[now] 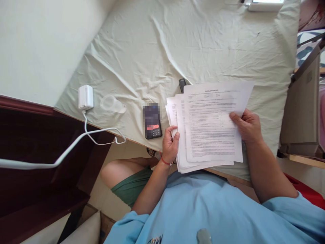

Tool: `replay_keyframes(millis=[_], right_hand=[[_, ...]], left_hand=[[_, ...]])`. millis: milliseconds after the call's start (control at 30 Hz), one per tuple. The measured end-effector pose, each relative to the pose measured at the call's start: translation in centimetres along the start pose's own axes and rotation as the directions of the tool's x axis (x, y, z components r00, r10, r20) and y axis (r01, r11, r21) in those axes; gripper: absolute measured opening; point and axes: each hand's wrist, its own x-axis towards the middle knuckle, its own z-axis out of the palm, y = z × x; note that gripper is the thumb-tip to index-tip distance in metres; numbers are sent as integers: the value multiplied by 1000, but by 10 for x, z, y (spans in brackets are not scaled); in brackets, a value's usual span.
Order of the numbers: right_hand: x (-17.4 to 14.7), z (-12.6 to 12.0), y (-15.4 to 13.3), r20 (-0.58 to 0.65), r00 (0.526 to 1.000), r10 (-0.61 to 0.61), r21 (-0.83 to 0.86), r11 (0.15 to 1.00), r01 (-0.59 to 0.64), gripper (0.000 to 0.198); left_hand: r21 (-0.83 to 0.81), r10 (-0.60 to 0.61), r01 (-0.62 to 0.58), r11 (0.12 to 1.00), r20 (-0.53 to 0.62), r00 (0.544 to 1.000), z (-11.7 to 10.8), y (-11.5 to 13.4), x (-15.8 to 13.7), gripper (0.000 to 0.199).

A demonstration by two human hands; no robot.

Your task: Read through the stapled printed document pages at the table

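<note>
Several printed paper sheets point(210, 125) are held in a loose, uneven stack over the near part of the table. The top sheet is headed "OVERLEAF NOTES" and covered in small print. My left hand point(170, 145) grips the stack's left edge, thumb lying on the paper. On the right side my right hand point(248, 125) pinches the upper sheets, its thumb on top and its fingers hidden underneath. A smartphone point(153, 132) with a partly blurred screen lies left of the papers. Just beyond the stack's top edge a small black object point(182, 84) is partly covered.
A pale cloth point(132, 51) with creases covers the table. At the left stand a white charger point(85, 97) with a cable point(63, 159) hanging past the edge, and a clear plastic piece point(111, 104). A white device point(266, 5) is at the far right; a cardboard box point(301, 112) is beside the table.
</note>
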Motion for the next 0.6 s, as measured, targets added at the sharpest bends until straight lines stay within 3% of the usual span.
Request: replay_keyframes(millis=[467,600], right_hand=[[-6,5,2,30,1000,-7,-85,996,10,33],[-5,0,3,-7,999,-47,-216,975,44,33]], left_hand=[[77,72,-76,994,55,996,-2,1,-3,38],[92,86,-91,992,53,995,-2,1,-1,36]])
